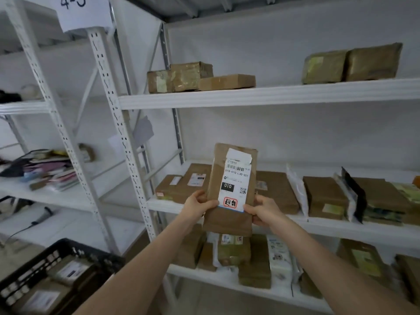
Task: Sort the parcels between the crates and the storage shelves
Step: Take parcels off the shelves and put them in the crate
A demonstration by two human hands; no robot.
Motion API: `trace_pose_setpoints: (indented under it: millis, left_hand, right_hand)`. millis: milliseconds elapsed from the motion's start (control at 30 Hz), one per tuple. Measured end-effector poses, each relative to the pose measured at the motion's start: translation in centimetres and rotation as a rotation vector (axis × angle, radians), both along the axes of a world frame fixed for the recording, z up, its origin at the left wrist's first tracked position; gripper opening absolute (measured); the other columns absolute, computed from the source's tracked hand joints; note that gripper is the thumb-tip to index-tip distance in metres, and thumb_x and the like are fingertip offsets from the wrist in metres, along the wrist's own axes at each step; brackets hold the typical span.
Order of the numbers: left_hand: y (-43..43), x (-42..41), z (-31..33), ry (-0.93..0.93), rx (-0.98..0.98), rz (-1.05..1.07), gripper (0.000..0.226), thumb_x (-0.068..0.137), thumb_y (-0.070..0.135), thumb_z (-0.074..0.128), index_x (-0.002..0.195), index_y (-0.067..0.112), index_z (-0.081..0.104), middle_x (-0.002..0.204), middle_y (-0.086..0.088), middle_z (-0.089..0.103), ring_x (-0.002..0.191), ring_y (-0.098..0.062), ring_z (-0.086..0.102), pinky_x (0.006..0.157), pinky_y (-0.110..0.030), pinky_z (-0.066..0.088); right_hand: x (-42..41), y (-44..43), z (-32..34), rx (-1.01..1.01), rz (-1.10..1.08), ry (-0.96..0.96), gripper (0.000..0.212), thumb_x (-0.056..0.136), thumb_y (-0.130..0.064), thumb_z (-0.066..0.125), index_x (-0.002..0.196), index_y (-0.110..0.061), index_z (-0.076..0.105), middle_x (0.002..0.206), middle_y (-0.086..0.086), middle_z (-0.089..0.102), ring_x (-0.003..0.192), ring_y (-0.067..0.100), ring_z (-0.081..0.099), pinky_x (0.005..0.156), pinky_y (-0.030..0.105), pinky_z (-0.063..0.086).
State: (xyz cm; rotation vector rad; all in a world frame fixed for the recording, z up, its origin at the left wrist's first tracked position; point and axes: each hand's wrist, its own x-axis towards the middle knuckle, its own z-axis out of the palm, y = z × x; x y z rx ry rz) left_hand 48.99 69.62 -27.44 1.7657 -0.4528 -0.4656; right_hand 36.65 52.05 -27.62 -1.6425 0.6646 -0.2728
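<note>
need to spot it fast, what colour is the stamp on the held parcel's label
Red, at the bottom of the white shipping label on the brown paper parcel; head view.

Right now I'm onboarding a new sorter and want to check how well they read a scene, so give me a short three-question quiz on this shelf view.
1. True or false: the brown parcel is held upright by both the left hand and the right hand.
2. Where is the black crate? A) on the top shelf B) low at the left, with labelled parcels inside C) behind the held parcel
3. Fill in: the dark box on the shipping label reads ___.

Key: 1 true; 2 B; 3 010
</note>
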Motion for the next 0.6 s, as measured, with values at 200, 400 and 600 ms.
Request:
trace_pose_setpoints:
  millis: [200,400,600]
  left_hand:
    - [7.3,1.4,-4.1,0.167,0.007,0.051,0.084,0.071,0.032,0.082,0.141,0.032,0.035,0.112,-0.003,0.067,0.097,-0.021,0.068,0.075,-0.036,0.057]
    - [15.3,3.8,-8.0,0.298,-0.036,0.181,0.084,0.073,0.032,0.081,0.143,0.03,0.036,0.117,-0.005,0.066,0.101,-0.025,0.067,0.083,-0.044,0.056]
    - [23.5,7.6,-11.2,0.424,-0.056,0.325,0.078,0.079,0.03,0.076,0.145,0.029,0.035,0.122,-0.006,0.062,0.105,-0.026,0.063,0.09,-0.048,0.053]
  right_hand:
    - [3.8,5.3,-3.5,0.089,0.175,0.128,0.011,0.09,-0.009,0.065,0.099,-0.015,0.064,0.081,-0.002,0.07,0.063,0.011,0.064,0.05,0.022,0.051]
    - [10.0,11.9,-7.3,0.082,0.305,0.209,0.03,0.086,-0.02,0.07,0.114,-0.012,0.062,0.094,0.002,0.067,0.079,0.015,0.061,0.066,0.023,0.048]
    - [17.4,20.5,-10.6,0.101,0.462,0.293,0.04,0.079,-0.034,0.076,0.115,-0.031,0.059,0.095,-0.005,0.07,0.095,0.023,0.066,0.086,0.04,0.054]
